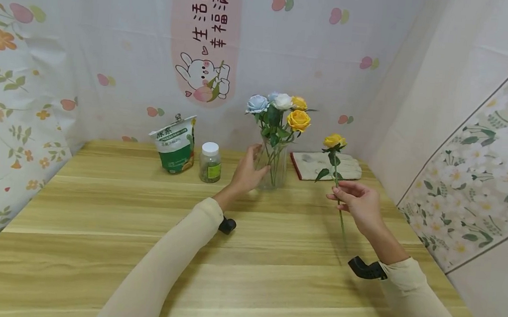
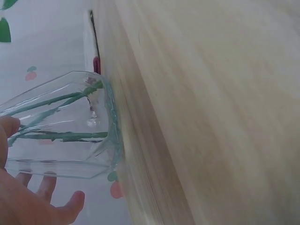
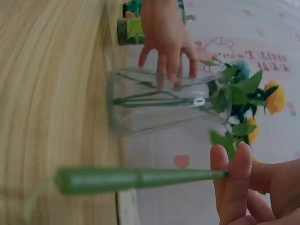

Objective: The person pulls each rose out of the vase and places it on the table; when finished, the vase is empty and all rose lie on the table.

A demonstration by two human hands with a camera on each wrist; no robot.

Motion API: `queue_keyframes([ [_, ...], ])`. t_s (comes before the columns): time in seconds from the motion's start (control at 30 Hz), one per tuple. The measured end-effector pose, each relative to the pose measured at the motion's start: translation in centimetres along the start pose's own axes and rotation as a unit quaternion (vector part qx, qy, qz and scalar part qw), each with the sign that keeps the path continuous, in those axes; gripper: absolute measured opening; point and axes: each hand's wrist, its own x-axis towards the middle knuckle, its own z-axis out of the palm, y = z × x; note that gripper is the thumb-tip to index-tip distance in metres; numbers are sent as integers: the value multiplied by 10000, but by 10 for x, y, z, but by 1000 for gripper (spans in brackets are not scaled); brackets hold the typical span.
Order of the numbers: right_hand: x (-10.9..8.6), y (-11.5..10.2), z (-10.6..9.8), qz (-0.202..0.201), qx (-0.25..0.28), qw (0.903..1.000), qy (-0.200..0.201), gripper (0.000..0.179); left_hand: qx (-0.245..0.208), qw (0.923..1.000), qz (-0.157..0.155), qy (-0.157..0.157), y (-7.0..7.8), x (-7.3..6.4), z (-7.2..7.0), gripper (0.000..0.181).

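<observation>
A clear glass vase [image 1: 279, 180] stands toward the back of the table, holding blue, white and yellow roses [image 1: 298, 120]. My left hand [image 1: 249, 172] holds the vase from its left side, thumb in front and fingers spread along the far side. To the right of the vase, my right hand [image 1: 359, 207] pinches the green stem of a single yellow rose [image 1: 335, 141] between thumb and fingertips. The rose is upright with its bloom on top, and the lower stem [image 3: 117, 180] hangs below the fingers. Green stems [image 2: 65, 136] show through the vase wall in the left wrist view.
Left of the vase are a white-lidded jar [image 1: 210, 164] and a green and white pouch [image 1: 175, 146] with a clip on top. A pale folded cloth [image 1: 312, 166] with a red edge lies behind the held rose. Patterned curtains border the wooden table [image 1: 95, 215].
</observation>
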Motion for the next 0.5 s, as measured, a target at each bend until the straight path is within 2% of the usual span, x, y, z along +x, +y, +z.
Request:
queue_keyframes([
  [0.27, 9, 22, -15, 431, -404, 9982, 12, 32, 41, 10000, -55, -28, -2, 1, 0, 66],
  [0.5, 13, 48, -31, 996, -380, 9929, -530, 48, 36, 10000, -18, -18, -4, 2, 0, 64],
])
